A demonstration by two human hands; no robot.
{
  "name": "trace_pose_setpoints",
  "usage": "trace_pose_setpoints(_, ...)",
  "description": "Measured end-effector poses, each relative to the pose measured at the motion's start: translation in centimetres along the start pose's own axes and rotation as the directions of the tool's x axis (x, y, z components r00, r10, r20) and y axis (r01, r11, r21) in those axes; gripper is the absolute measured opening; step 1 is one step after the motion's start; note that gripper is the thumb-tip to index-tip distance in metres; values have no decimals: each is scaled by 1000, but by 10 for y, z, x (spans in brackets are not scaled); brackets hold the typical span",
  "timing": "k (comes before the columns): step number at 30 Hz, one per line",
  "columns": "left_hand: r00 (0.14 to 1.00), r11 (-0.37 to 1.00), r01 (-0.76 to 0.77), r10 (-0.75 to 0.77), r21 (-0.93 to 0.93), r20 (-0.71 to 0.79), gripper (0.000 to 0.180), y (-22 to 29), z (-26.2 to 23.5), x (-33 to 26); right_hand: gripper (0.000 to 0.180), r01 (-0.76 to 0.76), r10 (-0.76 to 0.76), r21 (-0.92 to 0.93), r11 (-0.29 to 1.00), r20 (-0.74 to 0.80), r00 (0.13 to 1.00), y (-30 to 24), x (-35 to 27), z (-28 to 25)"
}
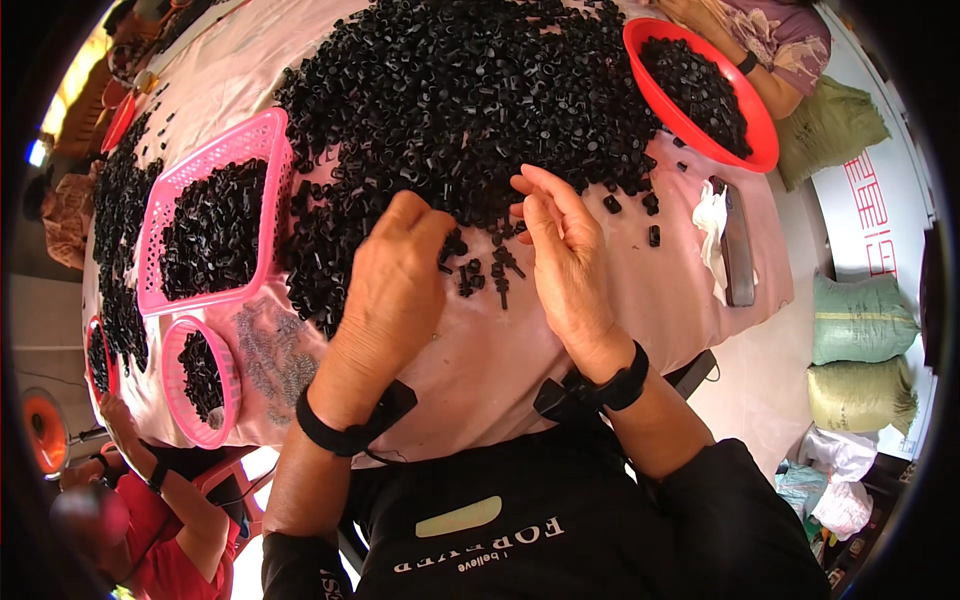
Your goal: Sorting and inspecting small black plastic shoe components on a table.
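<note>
A large heap of small black plastic parts (450, 95) covers the pink cloth in front of me. My left hand (392, 270) is at the heap's near edge, its fingers curled and closed; what they hold, if anything, is hidden. Black pieces lie right beside its fingertips. To its right my right hand (565, 255) is open, palm turned inward, fingers stretched and slightly apart. Between the hands a few loose black pieces (485, 275) rest on the cloth, some of them with thin stems. Both wrists wear black straps.
A pink basket (275, 215) and a smaller pink basket (228, 385), both holding black parts, stand left, near grey small pieces (270, 350). At the far right is a red tray (765, 150) by another person's arm (775, 90). A phone (738, 250) lies right. Another person sits lower left.
</note>
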State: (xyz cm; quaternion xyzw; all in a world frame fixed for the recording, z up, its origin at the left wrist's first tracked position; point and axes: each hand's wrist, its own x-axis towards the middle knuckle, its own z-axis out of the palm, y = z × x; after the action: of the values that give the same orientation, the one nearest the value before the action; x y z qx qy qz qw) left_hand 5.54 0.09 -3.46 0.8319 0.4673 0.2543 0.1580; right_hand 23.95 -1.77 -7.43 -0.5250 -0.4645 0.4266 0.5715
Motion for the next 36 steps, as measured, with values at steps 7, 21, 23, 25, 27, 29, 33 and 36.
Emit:
trace_pose_setpoints(7, 988, 986, 64, -40, 155, -151, 45, -20, -11, 19, 43, -6, 6, 12, 1000, 35, 999, -4, -2, 2)
trace_pose_setpoints(21, 992, 991, -108, 103, -74, -74, 33, -1, -3, 13, 35, -40, 31, 60, 997, 143, 989, 0, -1, 5)
trace_pose_setpoints(23, 994, 990, -92, 85, -107, -63, 32, -1, -7, 11, 35, -37, 27, 67, 997, 144, 989, -2, -2, 6)
trace_pose_setpoints(25, 996, 988, -73, 66, -136, -53, 31, -3, -9, 7, 34, -34, 22, 77, 996, 149, 989, -2, -2, 7)
trace_pose_setpoints(27, 998, 987, -40, 31, -155, -59, 30, -5, -9, 4, 34, -17, 0, 126, 992, 137, 991, 0, -3, 7)
trace_pose_setpoints(29, 998, 987, -17, 7, -160, -62, 29, -5, -11, 1, 34, -19, 4, 107, 994, 140, 990, -1, -2, 6)
trace_pose_setpoints(33, 998, 997, -16, 11, -74, -60, 29, -6, -13, -1, 34, -37, 20, 135, 990, 125, 992, -2, -1, 6)
trace_pose_setpoints(36, 995, 997, -54, 50, -47, -87, 30, -6, -10, 0, 34, -15, 2, 142, 990, 90, 996, -2, -2, 7)
